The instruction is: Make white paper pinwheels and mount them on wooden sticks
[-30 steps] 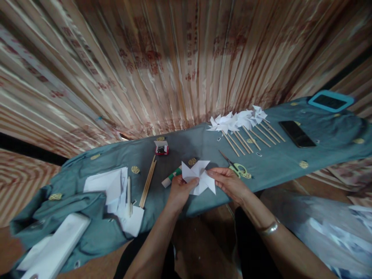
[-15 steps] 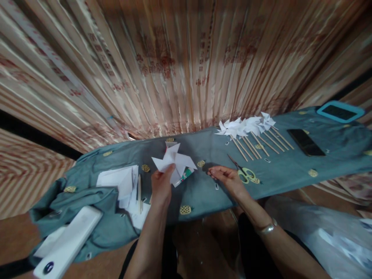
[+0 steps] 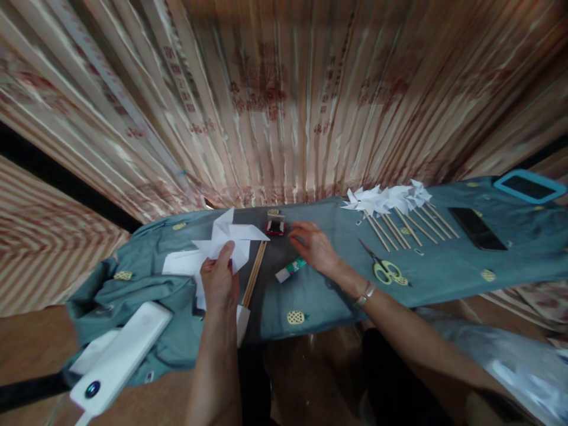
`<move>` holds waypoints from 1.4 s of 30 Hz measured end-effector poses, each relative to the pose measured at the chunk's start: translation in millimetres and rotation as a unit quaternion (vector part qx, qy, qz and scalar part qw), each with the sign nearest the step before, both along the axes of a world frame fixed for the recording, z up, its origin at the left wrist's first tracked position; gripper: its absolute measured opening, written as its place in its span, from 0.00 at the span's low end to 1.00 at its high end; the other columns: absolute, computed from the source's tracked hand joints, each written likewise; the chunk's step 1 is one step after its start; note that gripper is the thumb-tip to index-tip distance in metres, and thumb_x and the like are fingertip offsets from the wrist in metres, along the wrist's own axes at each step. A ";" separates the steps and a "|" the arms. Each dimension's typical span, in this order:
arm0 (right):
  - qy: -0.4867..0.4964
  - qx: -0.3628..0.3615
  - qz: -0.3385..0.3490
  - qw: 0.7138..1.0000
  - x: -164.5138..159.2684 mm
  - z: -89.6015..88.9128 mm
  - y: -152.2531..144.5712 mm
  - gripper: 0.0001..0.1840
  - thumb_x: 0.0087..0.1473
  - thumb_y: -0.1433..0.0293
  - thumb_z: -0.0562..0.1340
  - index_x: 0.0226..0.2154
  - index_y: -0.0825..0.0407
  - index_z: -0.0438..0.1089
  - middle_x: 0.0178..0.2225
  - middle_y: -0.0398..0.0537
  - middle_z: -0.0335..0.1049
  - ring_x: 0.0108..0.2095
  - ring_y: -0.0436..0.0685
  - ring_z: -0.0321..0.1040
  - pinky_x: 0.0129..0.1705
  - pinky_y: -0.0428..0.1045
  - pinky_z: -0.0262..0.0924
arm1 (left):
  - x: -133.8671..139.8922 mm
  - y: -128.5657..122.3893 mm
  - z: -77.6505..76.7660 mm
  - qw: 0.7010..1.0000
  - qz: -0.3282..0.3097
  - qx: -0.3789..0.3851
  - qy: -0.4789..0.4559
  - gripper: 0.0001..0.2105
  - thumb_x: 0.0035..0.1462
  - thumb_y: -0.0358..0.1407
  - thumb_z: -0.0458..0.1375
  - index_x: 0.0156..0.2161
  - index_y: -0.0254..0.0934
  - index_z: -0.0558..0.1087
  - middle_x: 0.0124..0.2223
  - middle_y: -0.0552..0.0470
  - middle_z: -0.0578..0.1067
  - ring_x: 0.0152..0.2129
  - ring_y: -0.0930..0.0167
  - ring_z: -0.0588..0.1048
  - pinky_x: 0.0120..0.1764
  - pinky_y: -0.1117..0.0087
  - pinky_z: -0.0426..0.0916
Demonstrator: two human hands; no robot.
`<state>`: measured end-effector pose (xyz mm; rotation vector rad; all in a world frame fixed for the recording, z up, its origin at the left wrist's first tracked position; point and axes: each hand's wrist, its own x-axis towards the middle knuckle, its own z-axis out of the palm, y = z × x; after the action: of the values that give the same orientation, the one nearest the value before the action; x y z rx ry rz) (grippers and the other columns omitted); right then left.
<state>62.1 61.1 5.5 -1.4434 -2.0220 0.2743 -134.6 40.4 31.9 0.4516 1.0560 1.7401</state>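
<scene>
A white paper pinwheel [image 3: 237, 232] is in my left hand [image 3: 220, 278], the thumb pressed over its front near the middle. My right hand [image 3: 316, 247] hovers over the cloth, its fingers loosely bent and slightly apart, with nothing visible in them. Just left of its fingertips sits a small red-and-black box [image 3: 276, 226]. A green-and-white glue stick [image 3: 290, 270] lies below that hand. Between the pinwheel and the glue stick lie several thin wooden sticks [image 3: 254, 275]. White paper sheets [image 3: 180, 262] are partly hidden behind my left hand.
Several finished pinwheels on sticks [image 3: 386, 200] lie in a row at the back right. Scissors [image 3: 385, 270] with light green handles, a dark phone [image 3: 477, 228] and a blue-framed tablet [image 3: 530, 185] rest on the green cloth. A white device [image 3: 122, 358] lies front left; a curtain [image 3: 284, 106] hangs behind.
My left hand has carried the pinwheel left, uncovering the red-and-black box, glue stick and wooden sticks. My right hand has moved left and away from me, toward the box. The view has shifted slightly.
</scene>
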 end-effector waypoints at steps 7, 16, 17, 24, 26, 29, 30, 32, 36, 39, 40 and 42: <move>-0.140 -0.030 0.024 0.989 -25.1 1.5 55.3 0.13 0.55 0.76 0.56 0.34 0.56 0.77 0.62 0.59 0.56 0.61 0.66 0.51 0.58 0.61 0.53 | 0.8 0.6 1.9 1.000 -0.009 0.002 -0.008 0.14 0.35 0.34 0.69 0.32 0.33 0.75 0.29 0.51 0.80 0.32 0.66 0.79 0.43 0.62 0.73; -0.167 -0.077 0.037 0.982 -33.4 -8.1 83.3 0.13 0.50 0.74 0.60 0.38 0.57 0.77 0.63 0.62 0.53 0.66 0.68 0.41 0.60 0.63 0.48 | 0.3 -0.5 2.4 1.000 -0.024 -0.005 0.000 0.14 0.36 0.35 0.68 0.33 0.35 0.76 0.31 0.51 0.80 0.35 0.66 0.79 0.43 0.64 0.72; -0.166 -0.079 0.037 0.982 -34.2 -8.7 84.6 0.13 0.49 0.74 0.60 0.38 0.56 0.77 0.63 0.62 0.53 0.66 0.68 0.41 0.60 0.63 0.48 | 0.5 -0.7 2.2 1.000 -0.024 -0.006 -0.001 0.14 0.36 0.35 0.68 0.33 0.35 0.76 0.31 0.51 0.80 0.35 0.66 0.79 0.43 0.64 0.73; -0.153 -0.101 0.006 0.983 -37.7 -17.7 91.2 0.11 0.50 0.72 0.61 0.35 0.55 0.78 0.62 0.59 0.56 0.64 0.69 0.45 0.57 0.63 0.52 | 3.0 0.0 0.4 1.000 -0.017 -0.003 -0.005 0.15 0.36 0.35 0.69 0.34 0.33 0.77 0.31 0.50 0.80 0.34 0.64 0.79 0.43 0.63 0.72; -0.151 -0.106 -0.001 0.983 -37.9 -19.7 91.9 0.11 0.50 0.72 0.61 0.35 0.55 0.79 0.61 0.59 0.57 0.64 0.69 0.47 0.57 0.62 0.53 | 4.1 -0.1 0.4 1.000 -0.016 0.000 -0.008 0.15 0.36 0.35 0.69 0.33 0.33 0.77 0.31 0.49 0.81 0.34 0.64 0.79 0.44 0.63 0.72; -0.155 -0.108 -0.001 0.982 -37.9 -20.3 91.6 0.11 0.50 0.73 0.60 0.34 0.56 0.79 0.61 0.60 0.58 0.63 0.69 0.48 0.57 0.62 0.54 | 5.9 -0.5 1.0 1.000 -0.018 0.000 -0.019 0.15 0.36 0.34 0.69 0.33 0.33 0.77 0.30 0.50 0.80 0.33 0.65 0.79 0.44 0.62 0.72; -0.158 -0.108 -0.001 0.982 -37.9 -20.1 91.2 0.12 0.50 0.73 0.60 0.34 0.56 0.79 0.61 0.60 0.59 0.63 0.69 0.48 0.56 0.62 0.54 | 6.5 -0.7 1.2 1.000 -0.019 0.000 -0.022 0.14 0.36 0.34 0.69 0.33 0.33 0.77 0.30 0.50 0.80 0.34 0.65 0.79 0.45 0.62 0.72; -0.162 -0.108 -0.001 0.981 -37.7 -19.2 90.4 0.12 0.50 0.74 0.59 0.34 0.56 0.79 0.60 0.60 0.60 0.63 0.69 0.48 0.56 0.62 0.54 | 7.6 -0.8 1.5 1.000 -0.020 -0.001 -0.023 0.15 0.36 0.33 0.70 0.33 0.33 0.77 0.30 0.50 0.80 0.35 0.65 0.79 0.45 0.62 0.72; -0.172 -0.107 0.005 0.979 -37.6 -16.9 90.6 0.11 0.49 0.70 0.62 0.34 0.55 0.79 0.60 0.60 0.61 0.62 0.70 0.49 0.56 0.62 0.55 | 9.8 -0.5 1.7 1.000 -0.017 -0.005 -0.020 0.15 0.34 0.33 0.70 0.32 0.33 0.77 0.29 0.51 0.80 0.34 0.66 0.79 0.46 0.63 0.71; -0.180 -0.109 0.007 0.977 -38.7 -15.8 93.0 0.11 0.47 0.69 0.63 0.33 0.55 0.79 0.57 0.61 0.63 0.60 0.71 0.53 0.54 0.61 0.57 | 11.4 -0.3 1.8 1.000 -0.015 -0.008 -0.020 0.15 0.33 0.33 0.70 0.31 0.33 0.77 0.29 0.51 0.80 0.34 0.66 0.79 0.46 0.63 0.71; -0.183 -0.110 0.007 0.977 -39.4 -15.7 93.9 0.11 0.47 0.70 0.63 0.33 0.55 0.79 0.57 0.61 0.64 0.59 0.71 0.54 0.53 0.61 0.58 | 11.9 -0.3 1.8 1.000 -0.014 -0.010 -0.020 0.15 0.32 0.33 0.70 0.31 0.33 0.77 0.29 0.51 0.80 0.34 0.66 0.79 0.46 0.63 0.71; -0.187 -0.108 0.008 0.976 -41.0 -16.1 95.1 0.12 0.47 0.72 0.62 0.34 0.56 0.79 0.56 0.63 0.65 0.58 0.71 0.56 0.53 0.61 0.59 | 12.6 -0.4 1.9 1.000 -0.010 -0.018 -0.018 0.16 0.32 0.34 0.71 0.31 0.33 0.77 0.29 0.51 0.80 0.34 0.65 0.79 0.45 0.63 0.71</move>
<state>21.1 156.2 -10.6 -1.7180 -2.3632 0.2480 -121.9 39.9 33.8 0.4064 1.0512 1.7028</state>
